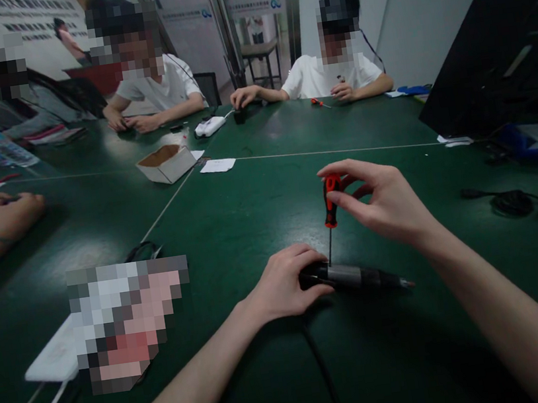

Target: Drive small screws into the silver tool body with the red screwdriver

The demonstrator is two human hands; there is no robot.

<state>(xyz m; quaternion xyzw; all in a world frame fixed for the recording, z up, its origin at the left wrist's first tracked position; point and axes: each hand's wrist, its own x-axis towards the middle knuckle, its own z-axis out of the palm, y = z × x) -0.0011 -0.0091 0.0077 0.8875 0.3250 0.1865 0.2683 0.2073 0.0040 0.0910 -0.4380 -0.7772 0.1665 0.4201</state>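
Observation:
My left hand is closed around the rear end of a black, pen-shaped corded tool with a grey band, lying on the green table. Its tapered tip points right. A black cable runs from under my left hand toward the table's near edge. In my right hand, thumb and fingers pinch the red and black handle of a small screwdriver. The screwdriver stands nearly upright, its shaft meeting the tool's body just beside my left fingers. The exact contact at its tip is too small to make out.
A white power strip and a blurred-out object lie at the left. Farther back stands an open white box near a paper slip. Coiled black cable and a dark monitor are at the right. Several people sit around the table.

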